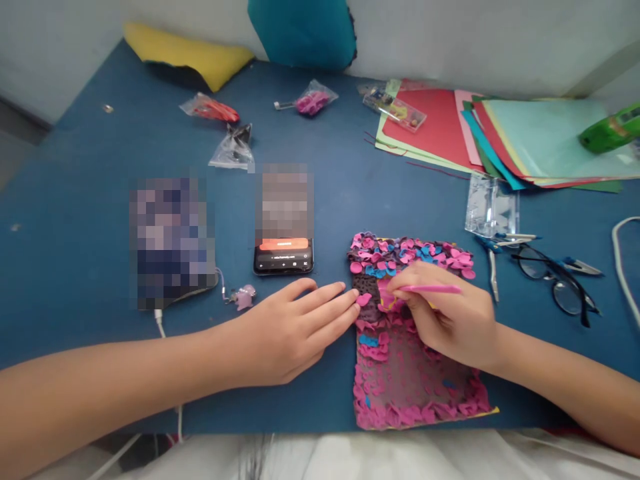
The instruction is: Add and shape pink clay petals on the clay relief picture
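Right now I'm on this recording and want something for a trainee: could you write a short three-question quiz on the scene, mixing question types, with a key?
1. Open question: Which of the two hands holds the pink stick-like tool?
2. True or false: The eyeglasses lie to the right of the decorated panel.
3. Multiple choice: What colour is the curved sheet at the far left of the table?
A) Green
B) Yellow
C) Red

Key:
1. The right hand.
2. True.
3. B.
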`<state>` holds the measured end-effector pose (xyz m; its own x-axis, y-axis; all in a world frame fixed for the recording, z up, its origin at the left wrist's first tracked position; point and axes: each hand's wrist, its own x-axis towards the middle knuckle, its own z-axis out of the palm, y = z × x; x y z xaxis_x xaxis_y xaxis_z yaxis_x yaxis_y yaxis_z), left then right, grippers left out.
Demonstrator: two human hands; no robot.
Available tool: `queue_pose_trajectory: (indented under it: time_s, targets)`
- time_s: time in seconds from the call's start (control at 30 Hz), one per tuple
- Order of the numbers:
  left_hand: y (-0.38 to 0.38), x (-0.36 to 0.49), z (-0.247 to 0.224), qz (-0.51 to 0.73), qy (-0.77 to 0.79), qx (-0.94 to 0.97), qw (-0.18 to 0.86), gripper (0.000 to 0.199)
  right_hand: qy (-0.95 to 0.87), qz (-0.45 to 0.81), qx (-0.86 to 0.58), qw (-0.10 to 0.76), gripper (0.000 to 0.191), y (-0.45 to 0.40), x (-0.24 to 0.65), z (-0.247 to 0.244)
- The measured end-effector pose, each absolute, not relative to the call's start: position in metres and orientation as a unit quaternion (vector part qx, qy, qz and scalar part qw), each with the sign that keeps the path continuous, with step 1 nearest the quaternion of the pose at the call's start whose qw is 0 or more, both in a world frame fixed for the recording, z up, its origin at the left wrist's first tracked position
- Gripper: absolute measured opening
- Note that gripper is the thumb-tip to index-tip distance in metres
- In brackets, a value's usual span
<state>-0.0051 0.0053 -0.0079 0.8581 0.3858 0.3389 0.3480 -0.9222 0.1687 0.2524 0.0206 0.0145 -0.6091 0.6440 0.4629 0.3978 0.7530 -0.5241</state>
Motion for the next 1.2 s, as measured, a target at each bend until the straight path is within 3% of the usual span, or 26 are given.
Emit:
queue_pose_trajectory:
  time_s: [0.63, 0.93, 1.2]
  targets:
    - [0.004, -0.004, -0.01, 0.192, 0.192, 0.961, 0.048, 0.041, -0.9, 0.128, -0.291, 0.297, 0.025, 0.027, 0.255, 0.016]
    - [0.005, -0.005, -0.011, 0.192, 0.19, 0.962, 0.046, 0.039, -0.894, 0.176, -0.316, 0.264, 0.02, 0.026, 0.254, 0.028]
    - [0.003, -0.003, -0.009, 0.209, 0.207, 0.955, 0.029, 0.035, -0.742, 0.231, -0.509, 0.369, 0.012, 0.009, 0.286, 0.054]
